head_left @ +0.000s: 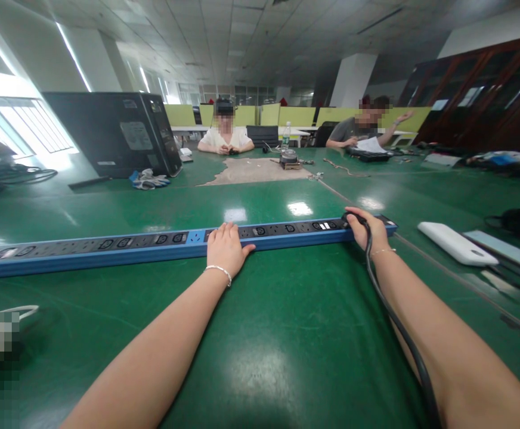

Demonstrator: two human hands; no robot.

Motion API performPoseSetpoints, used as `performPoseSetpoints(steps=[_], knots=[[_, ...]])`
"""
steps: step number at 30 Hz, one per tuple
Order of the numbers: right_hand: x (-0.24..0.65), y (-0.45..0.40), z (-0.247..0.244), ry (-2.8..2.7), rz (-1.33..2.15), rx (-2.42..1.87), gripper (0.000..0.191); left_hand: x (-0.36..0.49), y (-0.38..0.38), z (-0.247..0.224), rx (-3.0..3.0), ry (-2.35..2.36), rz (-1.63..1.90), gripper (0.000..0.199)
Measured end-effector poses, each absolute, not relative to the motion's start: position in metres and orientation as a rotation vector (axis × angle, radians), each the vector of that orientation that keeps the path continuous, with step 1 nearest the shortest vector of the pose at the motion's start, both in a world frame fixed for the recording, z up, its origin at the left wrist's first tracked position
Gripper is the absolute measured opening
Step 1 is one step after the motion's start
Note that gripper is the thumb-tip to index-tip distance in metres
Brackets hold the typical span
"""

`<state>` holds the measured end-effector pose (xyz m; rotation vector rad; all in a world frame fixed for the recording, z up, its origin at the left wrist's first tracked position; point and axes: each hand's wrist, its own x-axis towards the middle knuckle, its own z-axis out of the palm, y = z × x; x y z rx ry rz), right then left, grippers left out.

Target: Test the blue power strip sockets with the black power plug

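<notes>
A long blue power strip (170, 249) with black sockets along its top lies across the green table. My left hand (228, 247) grips it near the middle, fingers over the top and thumb along the front side. Near the strip's right end, my right hand (370, 231) is closed on a black plug (348, 220) held at the sockets. Whether its pins sit inside a socket is hidden by the fingers. From the plug, a black power cord (387, 298) runs down along my right forearm to the bottom edge.
To the right lie a white power bank-like block (457, 243) and a pale flat bar (508, 253). A black computer case (117, 134) and gloves (149, 179) stand at the back left. Two people sit across the table (260, 351), near a water bottle (285, 137).
</notes>
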<state>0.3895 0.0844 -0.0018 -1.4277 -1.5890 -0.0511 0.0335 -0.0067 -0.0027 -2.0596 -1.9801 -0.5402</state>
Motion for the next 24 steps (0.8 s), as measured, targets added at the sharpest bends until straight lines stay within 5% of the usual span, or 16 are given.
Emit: performPoseSetpoints(steps=[24], knots=[[0.382,0.08,-0.005,-1.518,-0.033,-1.358,0.031,0.033,-0.006,-0.005,-2.05,-1.959,-0.541,0.067]])
